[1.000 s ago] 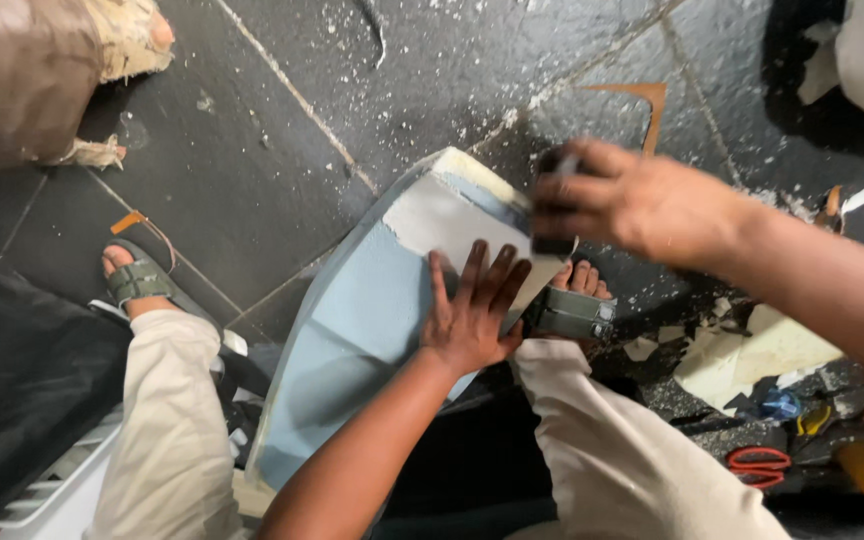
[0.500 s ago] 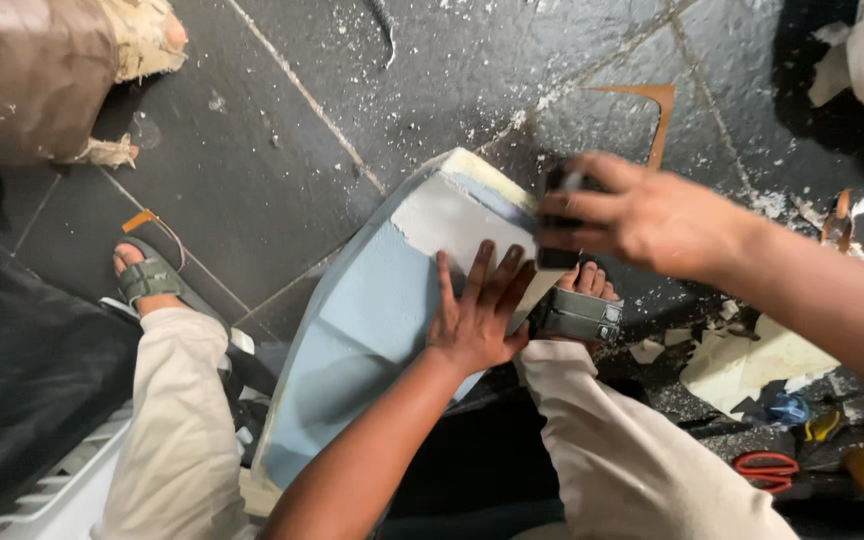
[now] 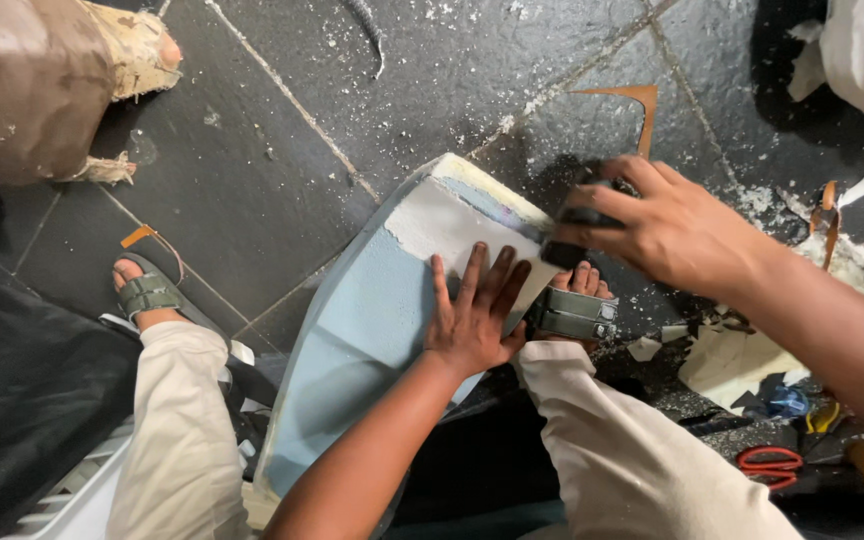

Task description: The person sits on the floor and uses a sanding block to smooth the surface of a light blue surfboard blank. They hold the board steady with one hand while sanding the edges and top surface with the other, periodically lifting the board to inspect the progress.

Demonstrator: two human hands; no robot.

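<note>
— What's in hand, and where does it lie?

— A curved light-blue panel (image 3: pixel 372 330) with a patch of white filler near its upper end; it leans between the person's knees, its top end over the dark tiled floor (image 3: pixel 282 160), its lower end down by the pale trousers (image 3: pixel 182 440).

— And the hands?

— The left hand (image 3: pixel 472 320) lies flat on the panel, fingers spread wide, palm pressed to the surface just below the white patch; the right hand (image 3: pixel 662 225) is curled round a small dark block (image 3: pixel 577 230), gripping it at the panel's right edge; whether the block touches the panel I cannot tell.

— What sits around that?

— Just under the right hand, a foot in a grey-green strapped sandal (image 3: pixel 574 312); the other sandalled foot (image 3: pixel 147 292) is well apart at the left; white dust and flecks speckle the tiles near the panel's top end.

— Farther out?

— Another person's foot and dusty trouser leg (image 3: pixel 42 90) in the upper left corner; scraps of white paper (image 3: pixel 732 365) and red-handled scissors (image 3: pixel 770 462) at the lower right; a thin brown L-shaped strip (image 3: pixel 637 100) on the floor above the right hand.
</note>
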